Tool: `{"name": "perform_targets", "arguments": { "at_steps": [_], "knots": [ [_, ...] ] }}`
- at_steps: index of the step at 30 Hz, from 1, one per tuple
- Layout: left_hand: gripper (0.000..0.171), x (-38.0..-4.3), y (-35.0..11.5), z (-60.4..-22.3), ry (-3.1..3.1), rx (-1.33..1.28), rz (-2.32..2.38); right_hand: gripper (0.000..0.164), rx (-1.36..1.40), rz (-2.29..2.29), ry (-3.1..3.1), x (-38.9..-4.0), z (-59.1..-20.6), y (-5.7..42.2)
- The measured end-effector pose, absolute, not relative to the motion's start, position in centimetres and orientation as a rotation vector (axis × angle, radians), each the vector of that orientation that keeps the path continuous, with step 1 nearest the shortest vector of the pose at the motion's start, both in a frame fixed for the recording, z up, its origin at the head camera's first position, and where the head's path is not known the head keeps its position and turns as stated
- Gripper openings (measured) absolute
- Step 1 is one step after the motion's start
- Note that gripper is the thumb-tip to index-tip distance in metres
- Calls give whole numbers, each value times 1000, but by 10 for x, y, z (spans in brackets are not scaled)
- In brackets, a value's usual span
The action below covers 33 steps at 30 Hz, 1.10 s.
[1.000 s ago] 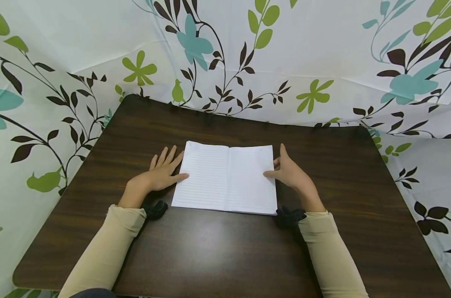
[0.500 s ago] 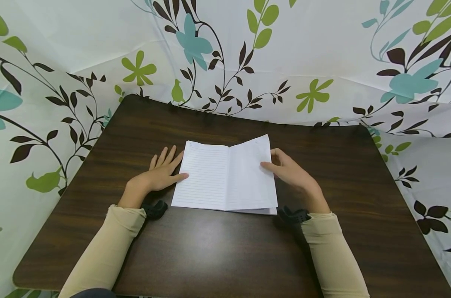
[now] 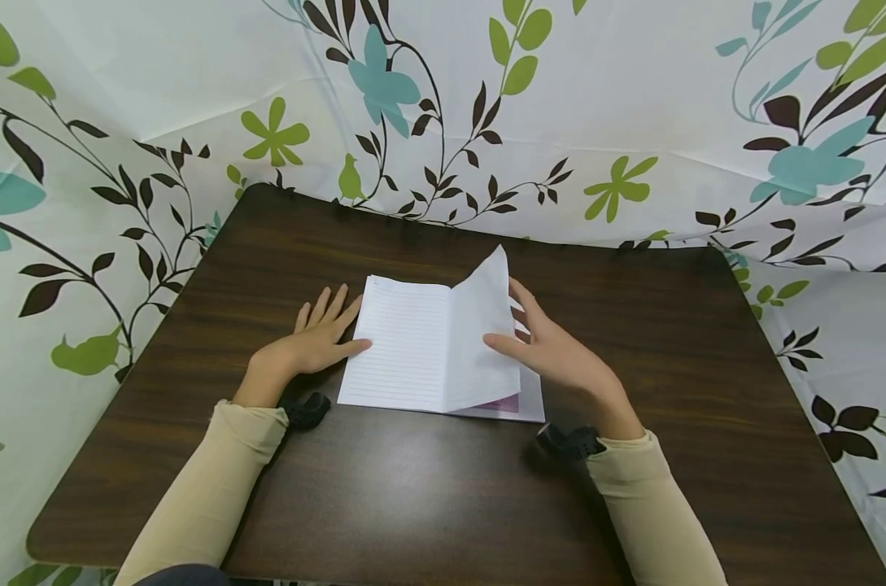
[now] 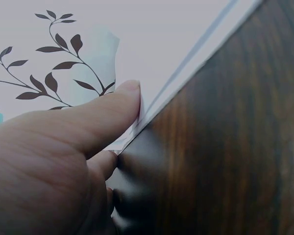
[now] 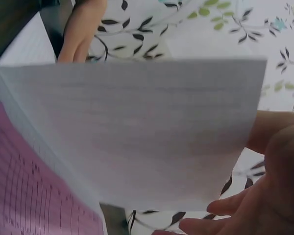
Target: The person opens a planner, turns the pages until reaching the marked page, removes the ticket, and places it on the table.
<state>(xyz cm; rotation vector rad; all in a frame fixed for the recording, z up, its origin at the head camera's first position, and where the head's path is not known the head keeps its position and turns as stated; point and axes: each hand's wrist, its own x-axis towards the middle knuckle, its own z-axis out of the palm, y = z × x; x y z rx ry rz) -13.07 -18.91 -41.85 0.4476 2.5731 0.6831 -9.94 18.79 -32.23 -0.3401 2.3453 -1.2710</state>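
An open ruled notebook (image 3: 399, 346) lies on the dark wooden table (image 3: 413, 496). My left hand (image 3: 303, 350) rests flat beside it, fingers spread on the tabletop and thumb over the left page's edge; the left wrist view shows that thumb (image 4: 122, 100) on the paper. Along its outer edge, my right hand (image 3: 560, 350) holds a raised right-hand page (image 3: 479, 334), thumb in front and fingers behind. The page stands up from the spine with its far corner highest. Beneath it shows a pink printed panel with dark lines (image 5: 39, 191), partly hidden in the head view.
A white cloth with green, teal and brown leaf patterns (image 3: 443, 106) hangs behind and beside the table. A dark band with a small camera sits on the left wrist (image 3: 307, 413) and another on the right wrist (image 3: 570, 443).
My right hand has lifted the right page from lying flat and moved it leftward, uncovering the pink panel underneath. The left hand has stayed in place.
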Motion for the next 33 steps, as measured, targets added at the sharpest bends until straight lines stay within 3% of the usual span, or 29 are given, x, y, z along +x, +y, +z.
{"name": "perform_targets", "arguments": {
  "at_steps": [15,25,33],
  "knots": [
    [96,-129,-190,-415,2564,452,697,113,-640,-1132,2442,-67,-317,151],
    [99,-128,-190,-414,2565,446,699,106,-869,-1033,2597,-55,-323,136],
    [96,-129,-191,-417,2571,443,689,111,-1003,-893,2780,-55,-341,120]
  ]
}}
